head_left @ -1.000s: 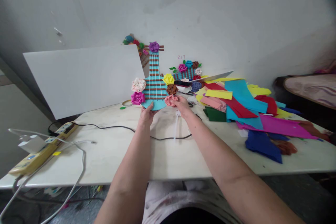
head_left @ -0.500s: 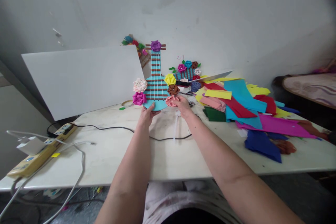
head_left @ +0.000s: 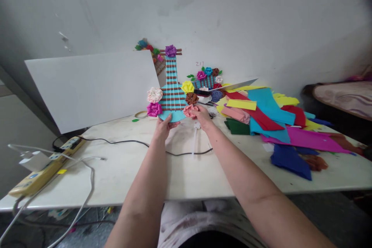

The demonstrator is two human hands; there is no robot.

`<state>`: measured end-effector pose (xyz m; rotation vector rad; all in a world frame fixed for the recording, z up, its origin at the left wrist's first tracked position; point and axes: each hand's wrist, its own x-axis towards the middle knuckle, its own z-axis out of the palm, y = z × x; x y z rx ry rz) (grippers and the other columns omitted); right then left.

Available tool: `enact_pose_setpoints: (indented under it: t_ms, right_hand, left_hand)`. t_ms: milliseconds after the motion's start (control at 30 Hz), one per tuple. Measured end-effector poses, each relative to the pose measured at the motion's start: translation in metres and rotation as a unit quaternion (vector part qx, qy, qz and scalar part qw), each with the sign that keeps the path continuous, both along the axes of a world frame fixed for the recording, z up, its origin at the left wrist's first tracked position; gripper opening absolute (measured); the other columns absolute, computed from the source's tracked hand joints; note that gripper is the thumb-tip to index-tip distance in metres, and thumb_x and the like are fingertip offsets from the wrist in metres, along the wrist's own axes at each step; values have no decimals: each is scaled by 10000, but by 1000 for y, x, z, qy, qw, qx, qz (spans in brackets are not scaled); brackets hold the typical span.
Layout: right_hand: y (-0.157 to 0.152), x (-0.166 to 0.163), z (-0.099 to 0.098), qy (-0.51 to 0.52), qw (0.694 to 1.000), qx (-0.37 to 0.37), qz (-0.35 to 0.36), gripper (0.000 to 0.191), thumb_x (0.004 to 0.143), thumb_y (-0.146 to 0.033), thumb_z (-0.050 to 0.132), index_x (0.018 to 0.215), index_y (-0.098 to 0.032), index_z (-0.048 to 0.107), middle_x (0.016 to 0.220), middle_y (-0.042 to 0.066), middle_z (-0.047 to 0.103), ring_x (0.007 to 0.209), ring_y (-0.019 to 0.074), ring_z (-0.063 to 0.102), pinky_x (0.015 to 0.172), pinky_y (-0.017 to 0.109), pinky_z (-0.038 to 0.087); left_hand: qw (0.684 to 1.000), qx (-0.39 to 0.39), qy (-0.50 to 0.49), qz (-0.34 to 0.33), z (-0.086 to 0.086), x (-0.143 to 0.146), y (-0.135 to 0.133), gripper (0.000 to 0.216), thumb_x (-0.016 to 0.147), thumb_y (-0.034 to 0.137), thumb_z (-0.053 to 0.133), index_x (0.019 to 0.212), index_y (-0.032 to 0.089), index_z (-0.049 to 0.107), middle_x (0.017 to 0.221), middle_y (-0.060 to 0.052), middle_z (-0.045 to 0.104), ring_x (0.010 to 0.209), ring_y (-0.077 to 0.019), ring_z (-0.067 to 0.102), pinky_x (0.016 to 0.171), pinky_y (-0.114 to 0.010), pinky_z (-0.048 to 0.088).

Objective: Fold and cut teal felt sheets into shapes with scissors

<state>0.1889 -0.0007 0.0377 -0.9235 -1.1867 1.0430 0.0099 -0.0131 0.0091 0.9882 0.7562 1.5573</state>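
Head view: left hand (head_left: 162, 127) grips the upright blue paper guitar (head_left: 172, 97) far across the worktop (head_left: 186, 174); right hand (head_left: 203, 118) pinches a pink paper flower (head_left: 189, 111) against it. A black cable (head_left: 122, 142) crosses the bare near half; coloured sheets (head_left: 270, 112) crowd the right.

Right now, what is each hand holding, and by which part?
The left hand grips the upright blue guitar-shaped craft by its bottom edge; the right hand pinches the pink flower at its lower right side.
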Motion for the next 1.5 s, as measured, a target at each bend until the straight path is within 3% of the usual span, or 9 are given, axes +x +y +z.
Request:
enact_pose_setpoints:
  t_ms: [267, 900, 1267, 1500]
  right_hand:
    - [-1, -1, 0, 8, 1000, 16, -1, 206, 544, -348, 628, 651, -204, 528, 608, -31, 534, 599, 139, 509, 535, 260, 398]
    - [4, -4, -3, 22, 999, 41, 27, 170, 569, -276, 595, 715, -188, 601, 665, 0, 625, 641, 154, 563, 574, 261, 424]
    - [1, -6, -1, 37, 999, 23, 22, 175, 547, -248, 584, 708, -178, 591, 644, 2, 614, 583, 131, 515, 511, 239, 368]
    - [-2, -6, 2, 20, 1000, -12, -19, 193, 527, -221, 567, 712, -177, 599, 616, -10, 604, 559, 125, 504, 489, 228, 347]
  left_hand:
    - [1000, 17, 2, -2, 1, 0, -2, 544, 695, 308, 783, 1152, 168, 522, 887, -77, 712, 582, -193, 698, 510, -251, 575]
    - [1000, 21, 17, 0, 1, 3, -3, 538, 691, 319, 775, 1134, 151, 519, 851, -65, 699, 585, -195, 694, 482, -245, 557]
    - [1000, 8, 20, 6, 2, 3, -3, 538, 718, 299, 754, 1177, 151, 517, 862, -76, 694, 587, -186, 686, 487, -248, 554]
    - [1000, 8, 22, 5, 3, 4, -4, 560, 718, 296, 755, 1198, 179, 490, 880, -61, 691, 576, -174, 684, 483, -243, 557]
